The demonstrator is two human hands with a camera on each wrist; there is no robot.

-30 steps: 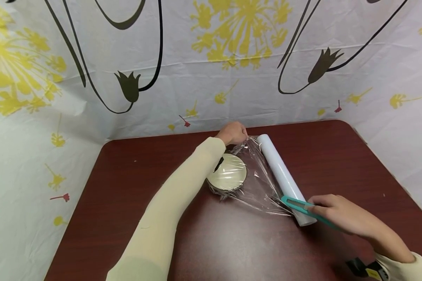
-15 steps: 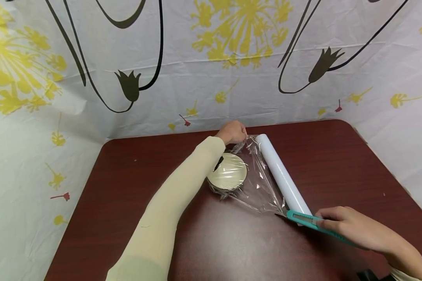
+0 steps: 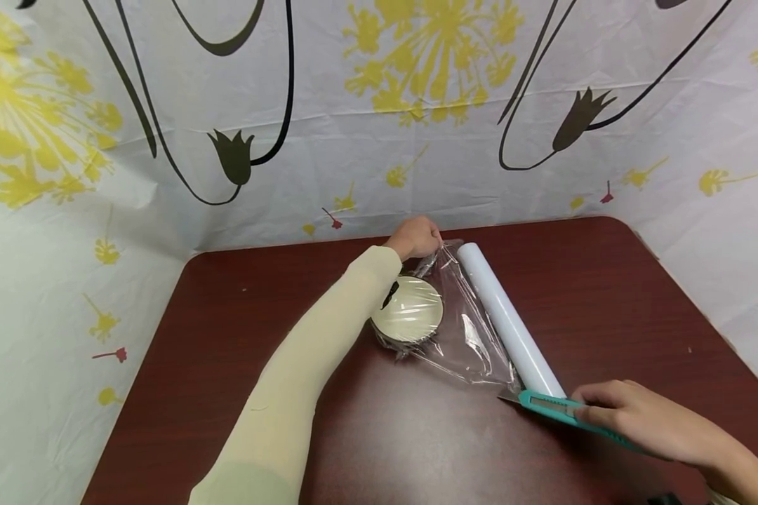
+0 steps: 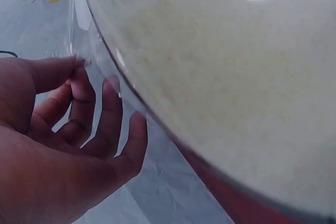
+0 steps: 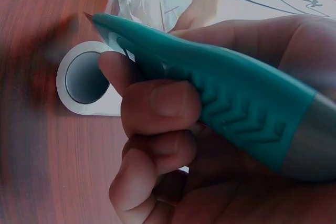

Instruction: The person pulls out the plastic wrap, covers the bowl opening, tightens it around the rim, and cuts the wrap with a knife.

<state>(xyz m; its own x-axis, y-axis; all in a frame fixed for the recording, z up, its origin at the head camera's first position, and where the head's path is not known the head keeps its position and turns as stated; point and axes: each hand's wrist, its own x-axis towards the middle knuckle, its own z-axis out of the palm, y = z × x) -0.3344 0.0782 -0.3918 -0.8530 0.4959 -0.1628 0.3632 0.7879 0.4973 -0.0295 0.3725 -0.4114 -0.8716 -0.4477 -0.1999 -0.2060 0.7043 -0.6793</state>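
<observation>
My left hand [image 3: 418, 237] pinches the far corner of a sheet of clear plastic wrap [image 3: 464, 340] between thumb and forefinger; the other fingers curl loosely in the left wrist view. The wrap stretches over a round, cream-topped bowl-like thing [image 3: 409, 312], partly hidden by the left sleeve, and runs to a white roll [image 3: 505, 315]. My right hand [image 3: 644, 417] grips a teal utility knife [image 5: 210, 72], its blade out. That blade lies at the near corner of the wrap, beside the roll's near end, whose hollow core [image 5: 86, 78] shows in the right wrist view.
Everything lies on a dark red-brown table [image 3: 240, 337] with rounded far corners. A white sheet [image 3: 366, 161] printed with yellow flowers and dark tulips hangs behind it and along both sides.
The right hand and knife have moved nearer me, down along the wrap's edge beside the roll to its near end. The left hand has stayed almost still, pinching the wrap.
</observation>
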